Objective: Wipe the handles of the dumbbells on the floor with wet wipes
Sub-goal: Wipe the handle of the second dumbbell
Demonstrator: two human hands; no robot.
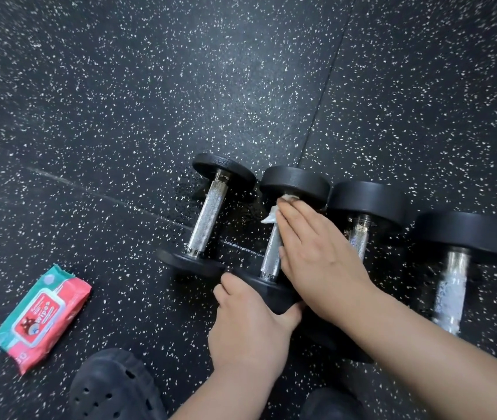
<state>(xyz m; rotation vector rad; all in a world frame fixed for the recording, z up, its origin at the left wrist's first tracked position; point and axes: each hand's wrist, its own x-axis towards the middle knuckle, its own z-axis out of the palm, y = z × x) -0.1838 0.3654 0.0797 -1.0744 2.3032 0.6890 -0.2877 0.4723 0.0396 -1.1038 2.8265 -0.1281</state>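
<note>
Several black dumbbells with knurled steel handles lie side by side on the speckled rubber floor. My left hand (248, 325) grips the near weight of the second dumbbell (294, 183). My right hand (310, 247) lies flat along that dumbbell's handle (271, 256), pressing a white wet wipe (271, 215) against its far end; most of the wipe is hidden under my fingers. The first dumbbell (207, 213) lies untouched to the left. A third dumbbell (368, 204) and a fourth dumbbell (459, 237) lie to the right, partly behind my right arm.
A red and green pack of wipes (41, 316) lies on the floor at the lower left. A dark perforated clog (114, 389) on my foot is at the bottom edge. Seams between floor tiles (323, 98) run past the dumbbells.
</note>
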